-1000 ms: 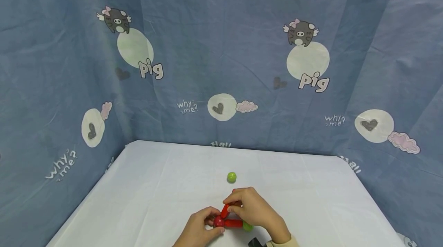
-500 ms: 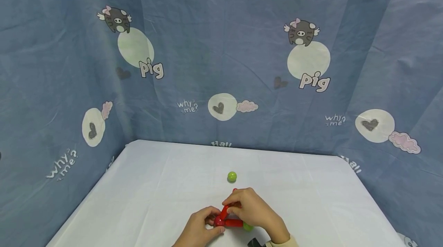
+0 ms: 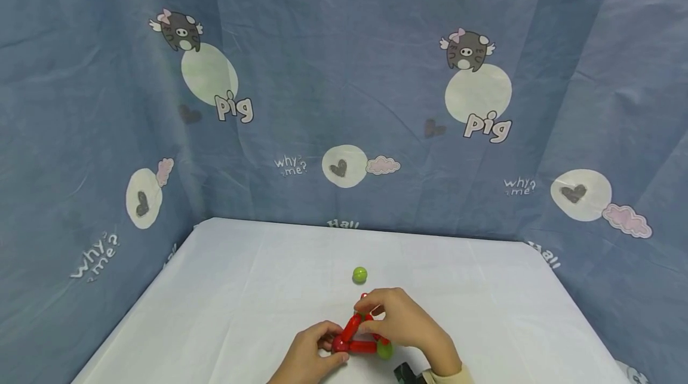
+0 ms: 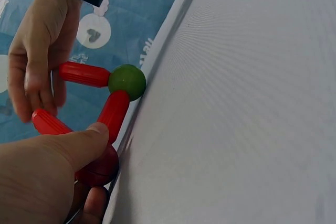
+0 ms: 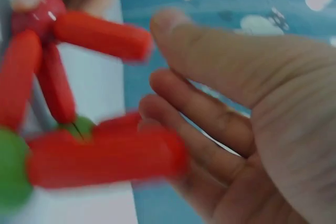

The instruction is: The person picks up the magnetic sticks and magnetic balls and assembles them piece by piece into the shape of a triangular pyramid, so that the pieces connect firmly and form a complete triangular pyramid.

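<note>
A small frame of red sticks (image 3: 361,346) joined by balls stands on the white table (image 3: 242,288) near its front edge. My left hand (image 3: 329,349) grips the red ball (image 3: 338,345) at the frame's left corner, thumb on top (image 4: 79,142). A green ball (image 3: 384,349) joins the right corner (image 4: 127,81). My right hand (image 3: 371,313) pinches the raised ends of two red sticks (image 4: 79,73) above the base. The right wrist view is blurred, with the right thumb (image 5: 178,35) and fingers against the red sticks (image 5: 100,35).
A loose green ball (image 3: 359,275) lies on the table just beyond the hands. Blue printed cloth (image 3: 344,85) walls the table at the back and both sides. A dark band (image 3: 404,374) shows on the right wrist.
My right hand has shifted slightly right and up, uncovering more of the red sticks, which now stand steeper. The left hand and the loose green ball have not moved.
</note>
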The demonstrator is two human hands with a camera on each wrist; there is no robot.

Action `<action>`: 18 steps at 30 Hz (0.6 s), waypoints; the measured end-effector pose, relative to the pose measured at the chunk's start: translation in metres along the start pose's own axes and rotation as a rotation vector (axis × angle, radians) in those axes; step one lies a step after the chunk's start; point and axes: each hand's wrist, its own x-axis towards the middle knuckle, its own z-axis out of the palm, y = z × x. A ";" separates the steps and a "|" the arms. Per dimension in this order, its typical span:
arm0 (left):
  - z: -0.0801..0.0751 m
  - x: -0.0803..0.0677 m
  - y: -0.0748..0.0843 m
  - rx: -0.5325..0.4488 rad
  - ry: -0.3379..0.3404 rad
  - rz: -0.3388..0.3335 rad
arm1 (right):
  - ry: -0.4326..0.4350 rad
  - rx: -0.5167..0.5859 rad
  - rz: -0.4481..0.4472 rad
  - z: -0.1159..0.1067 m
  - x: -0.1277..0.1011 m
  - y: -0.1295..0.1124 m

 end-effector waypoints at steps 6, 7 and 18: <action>0.000 0.002 0.003 0.013 -0.010 -0.060 | -0.010 0.101 0.065 -0.024 -0.013 0.027; 0.000 0.002 0.004 0.017 -0.010 -0.065 | -0.022 0.113 0.080 -0.027 -0.016 0.032; 0.000 -0.002 0.002 0.010 0.026 0.012 | -0.212 0.174 0.123 -0.020 -0.017 0.052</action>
